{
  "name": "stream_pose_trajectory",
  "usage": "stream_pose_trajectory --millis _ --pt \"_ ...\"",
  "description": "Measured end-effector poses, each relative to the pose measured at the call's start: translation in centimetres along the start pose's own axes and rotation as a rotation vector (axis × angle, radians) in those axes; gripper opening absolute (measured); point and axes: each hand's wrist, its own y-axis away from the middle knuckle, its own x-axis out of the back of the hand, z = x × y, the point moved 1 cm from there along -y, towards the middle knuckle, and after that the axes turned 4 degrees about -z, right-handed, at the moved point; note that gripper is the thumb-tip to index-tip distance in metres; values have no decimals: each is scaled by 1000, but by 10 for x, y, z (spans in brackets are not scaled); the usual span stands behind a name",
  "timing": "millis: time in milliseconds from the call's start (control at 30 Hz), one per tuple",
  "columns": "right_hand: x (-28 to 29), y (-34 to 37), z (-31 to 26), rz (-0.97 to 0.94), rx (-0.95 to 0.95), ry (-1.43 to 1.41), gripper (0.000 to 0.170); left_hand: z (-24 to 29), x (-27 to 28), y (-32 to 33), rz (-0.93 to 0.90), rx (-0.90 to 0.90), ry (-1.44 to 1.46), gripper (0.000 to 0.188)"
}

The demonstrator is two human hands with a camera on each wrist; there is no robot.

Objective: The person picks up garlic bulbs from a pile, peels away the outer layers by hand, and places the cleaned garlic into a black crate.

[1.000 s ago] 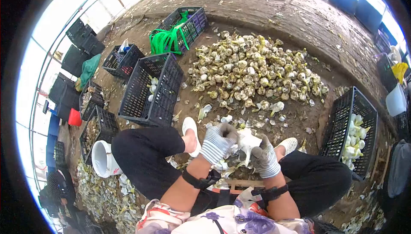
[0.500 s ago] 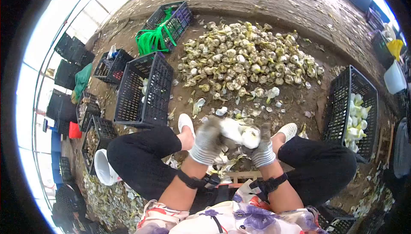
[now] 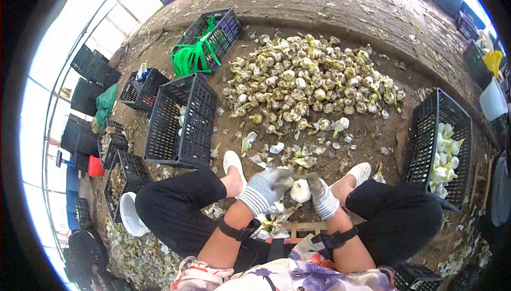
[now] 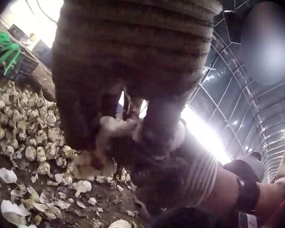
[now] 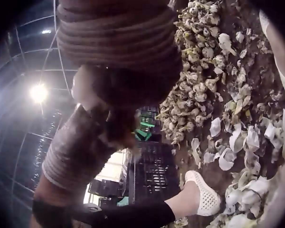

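Observation:
A white garlic bulb (image 3: 301, 190) is held between two gloved hands, low over the ground between the person's knees. The right hand (image 3: 323, 198), in a grey-and-white striped glove with a dirty palm, grips the bulb from its side. From the other side, the left hand (image 3: 266, 187), in a matching glove, pinches at the bulb with curled fingers. In the right wrist view the pale bulb (image 5: 85, 89) shows under the right glove, close to the left glove (image 5: 69, 145). Dark glove fabric hides most of the bulb in the left wrist view.
A large heap of unpeeled garlic (image 3: 303, 80) lies ahead, with loose skins (image 3: 277, 148) nearer. The right-hand black crate (image 3: 420, 147) holds cleaned bulbs (image 3: 444, 160). Another black crate (image 3: 170, 131) stands at left, beside a white bucket (image 3: 133, 214).
Both hands have turned the bulb between them; its loose, spread-out skin no longer shows, and a smooth round side now faces up. The head view has shifted slightly.

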Motion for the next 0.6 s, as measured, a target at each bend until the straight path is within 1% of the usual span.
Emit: stream_pose_trajectory --millis 33,67,167,200,300,333,433,467,533,567,600 --pt "4 -6 9 37 88 32 69 -12 3 -4 -33 94 36 61" --pt "6 -10 11 74 174 67 71 -13 11 -5 -83 144 -5 60" --pt "19 -11 2 141 -73 -275 44 8 9 -1 -213 193 -529 62" --pt "16 -11 -7 48 -62 -319 40 8 2 -4 2 168 -325 65" --pt "7 -19 14 89 59 31 40 21 -8 -27 25 -211 -61 63" --pt "11 -22 12 123 134 175 38 11 -17 -35 85 -285 -116 58" --pt "22 -29 19 211 70 -182 38 -8 -9 -59 33 64 578 52" --pt "28 -32 19 230 56 8 32 -16 7 -63 235 -81 312 48" --pt "41 -32 30 217 79 18 29 -57 54 -70 352 23 906 39" --pt "46 -31 39 213 89 23 27 -56 76 -69 607 -282 1491 41" --pt "48 -32 51 205 -26 -3 23 -46 101 -66 679 -482 1637 43"
